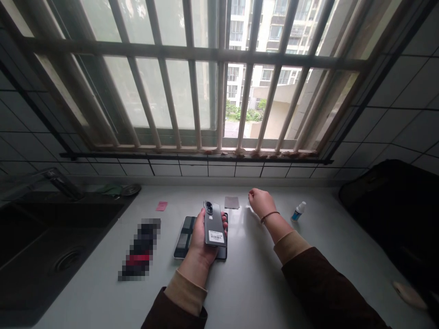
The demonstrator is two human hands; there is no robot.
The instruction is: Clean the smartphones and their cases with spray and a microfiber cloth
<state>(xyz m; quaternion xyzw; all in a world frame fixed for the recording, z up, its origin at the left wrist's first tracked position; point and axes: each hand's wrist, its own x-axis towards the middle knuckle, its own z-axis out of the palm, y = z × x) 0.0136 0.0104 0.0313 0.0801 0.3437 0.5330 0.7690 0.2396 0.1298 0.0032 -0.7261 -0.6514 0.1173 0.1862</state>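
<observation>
**Left hand:** Your left hand (199,242) cradles a gray smartphone (213,224), fingers wrapped under it, fingertips (224,220) curling round its right edge.

**Phone:** It lies back up, above the dark glass-fronted device (183,238) and overlapping it, on the white countertop (255,292).

**Long axis:** Running near to far, the phone leans slightly left, camera end far, barcode sticker (216,236) near.

**Right hand:** Your right hand (261,203), fingers curled together, pinching nothing visible, sits right of the phone, near but apart.

**Nearer hand:** Left, in contact.

**Around:** A gray square sheet (232,202) lies far of the phone, a small plastic bottle (298,211) beyond your right hand, a pink slip (161,206) to the left.
</observation>
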